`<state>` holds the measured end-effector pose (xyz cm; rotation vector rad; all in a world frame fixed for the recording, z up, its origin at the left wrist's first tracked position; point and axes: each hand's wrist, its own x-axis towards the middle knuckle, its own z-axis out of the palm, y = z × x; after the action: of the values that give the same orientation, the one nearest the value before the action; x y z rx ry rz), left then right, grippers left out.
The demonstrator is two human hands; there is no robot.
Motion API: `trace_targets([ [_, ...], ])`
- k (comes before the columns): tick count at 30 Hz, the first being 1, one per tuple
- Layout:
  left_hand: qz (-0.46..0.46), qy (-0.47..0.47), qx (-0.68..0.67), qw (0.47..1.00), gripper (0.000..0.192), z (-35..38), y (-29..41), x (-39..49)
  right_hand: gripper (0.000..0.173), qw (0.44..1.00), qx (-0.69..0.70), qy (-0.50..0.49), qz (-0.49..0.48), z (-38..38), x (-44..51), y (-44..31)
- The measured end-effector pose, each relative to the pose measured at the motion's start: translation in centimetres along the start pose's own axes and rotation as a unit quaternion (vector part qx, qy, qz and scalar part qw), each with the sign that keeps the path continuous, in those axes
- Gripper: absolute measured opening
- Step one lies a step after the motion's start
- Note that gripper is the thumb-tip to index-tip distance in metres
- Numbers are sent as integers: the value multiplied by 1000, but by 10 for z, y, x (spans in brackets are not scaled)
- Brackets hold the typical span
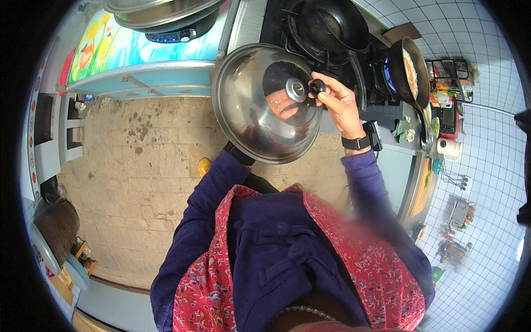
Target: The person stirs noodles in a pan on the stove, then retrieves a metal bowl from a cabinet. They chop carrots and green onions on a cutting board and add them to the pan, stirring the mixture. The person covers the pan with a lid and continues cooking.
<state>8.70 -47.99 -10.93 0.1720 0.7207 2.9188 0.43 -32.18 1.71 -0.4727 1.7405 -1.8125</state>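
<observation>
The fingers of my right hand (338, 106) close around the black knob (317, 87) of a large domed metal lid (253, 120). The lid is tilted in front of my body, its shiny outer face turned up towards me and reflecting a hand. My left forearm reaches to the lid's lower left rim, and the lid hides my left hand. Beyond the lid, a dark wok (332, 29) sits on the gas stove. Further right, a second pan (419, 74) holds reddish and pale food and tilts in view over a lit blue burner flame (388, 74).
At the upper left, a big metal pan (166, 14) stands on an electric cooker (178, 36) on a flower-printed counter (112, 50). Right of the stove are a green-white cloth (402, 129), a white jug (449, 149) and a cutting board (422, 189). Tiled floor (137, 199) lies left.
</observation>
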Motion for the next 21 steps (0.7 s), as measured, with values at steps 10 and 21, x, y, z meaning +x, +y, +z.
trace_targets([
  [10, 1, 3, -20, 1000, 57, -2, 2, -5, 46, 922, -367, -48, -111, 15, 15, -17],
  [21, -5, 6, -46, 999, 57, -5, 4, -3, 47, 874, -458, -75, -144, 24, 19, -27],
])
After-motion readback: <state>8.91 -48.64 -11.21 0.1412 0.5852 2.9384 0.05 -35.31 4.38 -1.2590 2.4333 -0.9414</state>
